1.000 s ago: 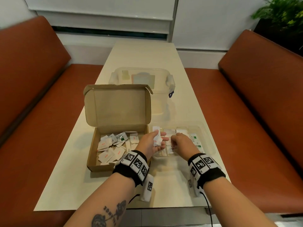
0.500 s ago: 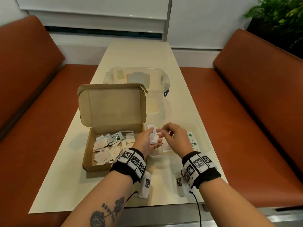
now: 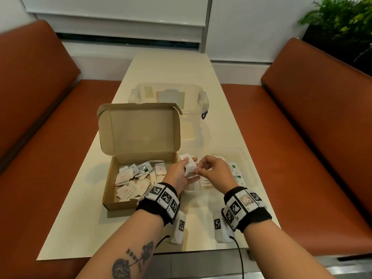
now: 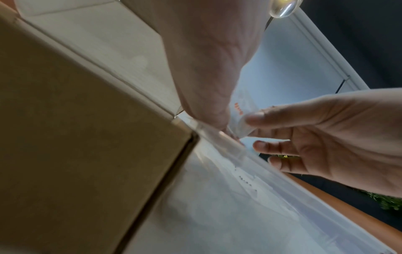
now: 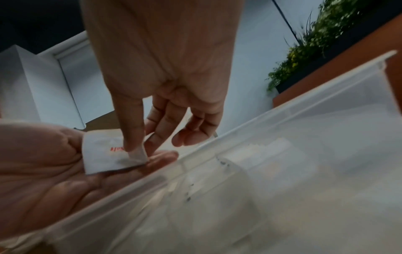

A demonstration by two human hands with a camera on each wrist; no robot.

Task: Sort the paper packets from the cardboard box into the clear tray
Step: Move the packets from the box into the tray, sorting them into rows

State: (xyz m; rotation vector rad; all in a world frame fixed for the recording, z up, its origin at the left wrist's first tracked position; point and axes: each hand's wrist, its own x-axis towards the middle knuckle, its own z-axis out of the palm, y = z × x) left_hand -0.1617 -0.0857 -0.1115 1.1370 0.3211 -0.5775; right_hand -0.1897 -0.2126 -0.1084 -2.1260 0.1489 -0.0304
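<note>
The open cardboard box [image 3: 112,204] lies left of centre on the table with several white paper packets [image 3: 136,178] loose inside. To its right is the clear tray [image 3: 249,164], with a few packets [image 3: 235,174] in its compartments. My left hand [image 3: 188,172] is palm up over the tray's left end and holds a small stack of white packets [image 3: 188,165] under its thumb. My right hand [image 3: 201,168] meets it, and in the right wrist view its thumb and forefinger pinch the corner of a red-printed packet [image 5: 104,154] lying on the left hand's fingers [image 5: 161,154].
The box lid [image 3: 141,129] stands upright behind the packets. A clear lidded storage container [image 3: 171,93] sits beyond the box. The cream table [image 3: 100,228] is narrow, with orange benches [image 3: 40,158] on both sides and a plant [image 3: 342,21] at the far right.
My right hand has moved left from the tray to my left hand and taken hold of a packet there. The left hand has stayed over the tray's left end.
</note>
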